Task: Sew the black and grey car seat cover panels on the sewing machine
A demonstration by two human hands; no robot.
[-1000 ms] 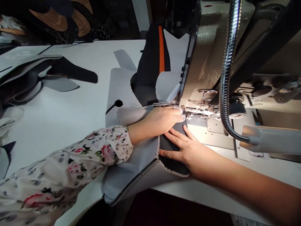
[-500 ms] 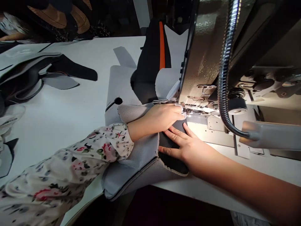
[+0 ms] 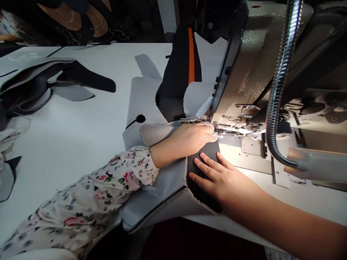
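Note:
Grey and black padded fabric panels (image 3: pixel 169 177), joined along seams, lie under the sewing machine (image 3: pixel 238 79). My left hand (image 3: pixel 188 139) is closed on the fabric edge right beside the presser foot (image 3: pixel 217 130); its fingertips pinch a light grey piece there. Lower down, my right hand (image 3: pixel 217 175) lies flat with fingers spread on a black panel (image 3: pixel 196 168). Beyond the left hand stretches a black section with an orange stripe (image 3: pixel 191 57). The needle point itself is too small to make out.
A bright lamp on a flexible metal neck (image 3: pixel 282 79) hangs at the right. More black and grey cut pieces (image 3: pixel 35 85) lie on the white table (image 3: pixel 89 126) at the left. Part of another person (image 3: pixel 13 27) shows at the far upper left.
My right hand has slid slightly down and back over the black panel, baring more of it. My left hand keeps its pinch beside the presser foot. The whole view has shifted a little.

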